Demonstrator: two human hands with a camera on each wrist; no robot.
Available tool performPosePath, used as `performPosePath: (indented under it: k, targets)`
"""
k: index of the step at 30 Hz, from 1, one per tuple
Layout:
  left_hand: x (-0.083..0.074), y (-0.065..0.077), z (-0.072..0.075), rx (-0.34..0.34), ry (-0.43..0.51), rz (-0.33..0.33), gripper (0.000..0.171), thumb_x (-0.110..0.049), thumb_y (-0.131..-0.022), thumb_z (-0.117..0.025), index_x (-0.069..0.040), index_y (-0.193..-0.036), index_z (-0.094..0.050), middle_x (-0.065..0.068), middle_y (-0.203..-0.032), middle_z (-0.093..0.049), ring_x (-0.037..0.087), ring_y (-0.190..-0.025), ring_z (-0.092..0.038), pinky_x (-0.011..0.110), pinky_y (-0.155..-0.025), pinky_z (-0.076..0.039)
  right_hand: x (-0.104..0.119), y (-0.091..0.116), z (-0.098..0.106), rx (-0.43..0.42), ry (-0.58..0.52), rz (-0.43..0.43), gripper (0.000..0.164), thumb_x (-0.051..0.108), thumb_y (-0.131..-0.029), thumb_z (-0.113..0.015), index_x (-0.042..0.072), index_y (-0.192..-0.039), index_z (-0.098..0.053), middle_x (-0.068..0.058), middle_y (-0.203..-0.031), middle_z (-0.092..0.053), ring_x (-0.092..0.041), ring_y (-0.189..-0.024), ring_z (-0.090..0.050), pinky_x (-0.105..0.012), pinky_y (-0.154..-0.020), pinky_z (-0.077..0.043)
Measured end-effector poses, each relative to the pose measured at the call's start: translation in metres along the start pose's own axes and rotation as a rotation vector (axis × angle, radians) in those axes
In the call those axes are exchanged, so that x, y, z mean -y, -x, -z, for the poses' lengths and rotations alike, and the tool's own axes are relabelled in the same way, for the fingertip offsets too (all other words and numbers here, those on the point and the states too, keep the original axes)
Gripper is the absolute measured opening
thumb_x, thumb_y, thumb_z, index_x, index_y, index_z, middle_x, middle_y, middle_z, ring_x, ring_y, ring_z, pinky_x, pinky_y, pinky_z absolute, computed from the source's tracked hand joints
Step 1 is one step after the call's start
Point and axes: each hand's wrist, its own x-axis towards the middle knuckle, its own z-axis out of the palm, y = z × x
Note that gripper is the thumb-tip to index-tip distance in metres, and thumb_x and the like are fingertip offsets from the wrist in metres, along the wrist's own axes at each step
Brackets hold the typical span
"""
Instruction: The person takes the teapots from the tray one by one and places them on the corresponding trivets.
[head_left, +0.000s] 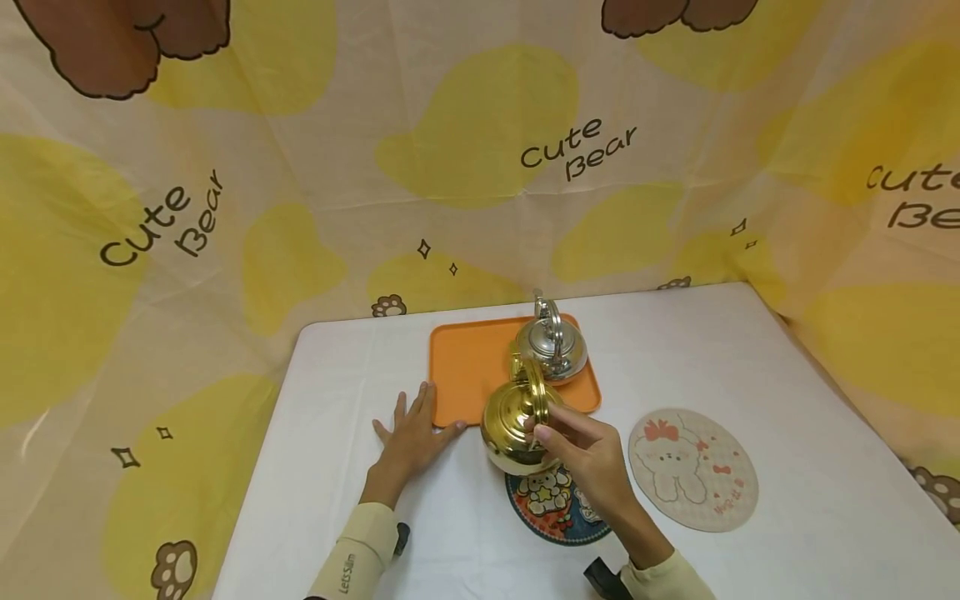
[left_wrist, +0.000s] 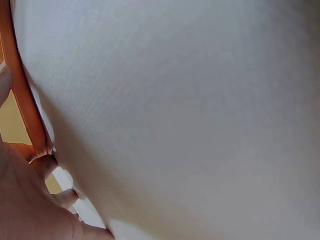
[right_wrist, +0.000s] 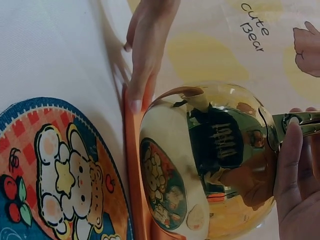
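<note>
With our right hand we are pinching the gold kettle by its handle, above the near edge of the orange tray. Our left hand, fingers spread, is touching the tray's corner; a silver kettle is standing on it.

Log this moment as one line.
right hand: grips gold kettle by handle | left hand: touches orange tray | silver kettle: on orange tray

On the white table, a patterned round mat is laid; an orange tray is set at its 11 o'clock, a pale round mat at its 3 o'clock.
</note>
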Motion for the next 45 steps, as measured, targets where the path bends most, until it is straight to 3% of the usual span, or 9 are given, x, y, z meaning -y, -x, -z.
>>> performPosePath:
  k: [6, 14, 21, 28, 32, 37, 45]
  targets:
    - [-0.001, -0.002, -0.002, -0.003, -0.011, 0.004, 0.097, -0.066, -0.101, -0.057, -0.008, -0.17, -0.02, 0.015, -0.176, -0.022, 0.051, -0.162, -0.006, 0.089, -0.112, 0.003, 0.0, 0.005, 0.004, -0.025, 0.026, -0.007, 0.039, -0.005, -0.102, -0.063, -0.009, -0.141, -0.062, -0.025, -0.113, -0.075, -0.019, -0.094, -0.075, -0.038, -0.068, -0.064]
    - [0.001, -0.001, -0.001, -0.014, 0.01, -0.004, 0.096, -0.064, -0.101, -0.058, -0.008, -0.17, -0.022, 0.015, -0.176, -0.023, 0.051, -0.162, -0.007, 0.089, -0.112, 0.004, -0.002, 0.011, 0.008, -0.037, 0.003, -0.012, 0.04, -0.007, -0.101, -0.063, -0.01, -0.141, -0.061, -0.008, -0.112, -0.079, -0.02, -0.095, -0.075, -0.037, -0.069, -0.064]
    - [0.007, 0.002, 0.001, -0.019, -0.003, 0.017, 0.097, -0.064, -0.101, -0.058, -0.007, -0.17, -0.02, 0.015, -0.176, -0.022, 0.052, -0.162, -0.006, 0.09, -0.111, 0.004, -0.003, 0.014, 0.006, -0.033, -0.005, -0.014, 0.04, -0.006, -0.102, -0.062, -0.009, -0.142, -0.062, -0.013, -0.115, -0.079, -0.019, -0.105, -0.076, -0.035, -0.075, -0.065]
    - [0.002, 0.0, 0.0, -0.002, 0.009, 0.006, 0.097, -0.064, -0.102, -0.058, -0.008, -0.17, -0.019, 0.014, -0.176, -0.02, 0.051, -0.162, -0.004, 0.089, -0.112, 0.005, -0.002, 0.022, 0.011, -0.052, -0.008, -0.025, 0.038, -0.008, -0.102, -0.061, -0.013, -0.139, -0.061, -0.011, -0.111, -0.079, -0.017, -0.097, -0.075, -0.036, -0.07, -0.065]
    - [0.001, -0.002, -0.001, 0.008, 0.009, 0.002, 0.097, -0.064, -0.102, -0.058, -0.008, -0.17, -0.019, 0.014, -0.177, -0.019, 0.05, -0.162, -0.003, 0.089, -0.111, 0.005, -0.001, 0.026, 0.013, -0.069, 0.009, -0.035, 0.036, -0.008, -0.101, -0.061, -0.013, -0.137, -0.063, -0.014, -0.111, -0.079, -0.015, -0.1, -0.075, -0.032, -0.073, -0.064]
    - [0.002, -0.004, -0.001, 0.014, 0.002, 0.011, 0.098, -0.065, -0.101, -0.057, -0.009, -0.171, -0.018, 0.013, -0.177, -0.018, 0.05, -0.162, -0.003, 0.089, -0.112, 0.006, -0.001, 0.031, 0.014, -0.088, 0.04, -0.054, 0.034, -0.008, -0.101, -0.062, -0.014, -0.134, -0.065, -0.01, -0.111, -0.08, -0.011, -0.1, -0.075, -0.029, -0.077, -0.064]
    - [0.002, -0.003, -0.002, 0.01, 0.009, 0.002, 0.097, -0.065, -0.101, -0.057, -0.009, -0.17, -0.018, 0.014, -0.177, -0.019, 0.051, -0.162, -0.003, 0.089, -0.111, 0.006, -0.003, 0.039, 0.017, -0.093, 0.058, -0.041, 0.032, -0.01, -0.101, -0.061, -0.013, -0.132, -0.067, -0.007, -0.11, -0.08, -0.014, -0.093, -0.075, -0.03, -0.072, -0.064]
